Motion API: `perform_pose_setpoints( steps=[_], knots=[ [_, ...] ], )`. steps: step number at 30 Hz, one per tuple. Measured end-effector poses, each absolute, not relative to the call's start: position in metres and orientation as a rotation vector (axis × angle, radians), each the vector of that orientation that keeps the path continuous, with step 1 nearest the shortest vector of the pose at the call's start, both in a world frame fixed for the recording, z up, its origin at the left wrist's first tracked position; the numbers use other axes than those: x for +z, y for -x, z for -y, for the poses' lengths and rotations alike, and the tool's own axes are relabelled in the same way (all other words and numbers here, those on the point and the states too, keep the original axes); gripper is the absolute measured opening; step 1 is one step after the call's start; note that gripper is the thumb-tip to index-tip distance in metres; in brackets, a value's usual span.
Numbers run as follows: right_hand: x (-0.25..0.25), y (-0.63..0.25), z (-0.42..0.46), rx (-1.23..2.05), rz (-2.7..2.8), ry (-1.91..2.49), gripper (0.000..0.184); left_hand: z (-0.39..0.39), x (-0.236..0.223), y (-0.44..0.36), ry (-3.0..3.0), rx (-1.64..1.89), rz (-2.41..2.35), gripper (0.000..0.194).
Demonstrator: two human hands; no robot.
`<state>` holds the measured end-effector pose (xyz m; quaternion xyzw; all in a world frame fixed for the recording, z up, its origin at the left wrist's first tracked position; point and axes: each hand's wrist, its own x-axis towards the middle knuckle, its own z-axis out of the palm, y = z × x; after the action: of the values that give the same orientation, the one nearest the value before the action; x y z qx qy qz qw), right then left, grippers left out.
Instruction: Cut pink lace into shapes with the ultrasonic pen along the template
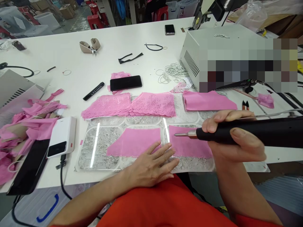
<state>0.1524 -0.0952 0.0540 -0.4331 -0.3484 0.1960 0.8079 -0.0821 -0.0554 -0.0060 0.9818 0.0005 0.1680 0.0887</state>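
Note:
My right hand (236, 138) is wrapped round a thick black hand tool with a pointed metal tip (255, 130). Its tip points left, over a pink fabric piece (191, 145); whether it touches the cloth I cannot tell. My left hand (153, 162) lies flat with its fingers spread, at the lower right edge of another pink fabric piece (134, 142). Both pieces rest on a clear-topped, grey-speckled board (101, 148). Along its far side are pink lace pieces (151, 104) and a folded pink piece (208, 101).
A grey machine box (196, 47) stands at the right back, with coiled white cord (175, 71) beside it. A phone (126, 83) and a black marker (93, 91) lie beyond the lace. Pink scraps (40, 126), a white power bank (62, 135) and a black phone (29, 167) are at left.

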Motion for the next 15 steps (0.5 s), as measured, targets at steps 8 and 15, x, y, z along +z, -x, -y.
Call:
perform_pose_setpoints(
  steps=[8, 15],
  knots=[
    [0.065, -0.192, 0.121, 0.053, 0.432, 0.983, 0.016, 0.041, 0.017, 0.041, -2.990, 0.381, 0.162, 0.038],
    [0.045, -0.215, 0.144, -0.044, 0.363, 1.013, 0.019, 0.025, -0.007, -0.023, -2.975, 0.388, 0.280, 0.040]
  ],
)
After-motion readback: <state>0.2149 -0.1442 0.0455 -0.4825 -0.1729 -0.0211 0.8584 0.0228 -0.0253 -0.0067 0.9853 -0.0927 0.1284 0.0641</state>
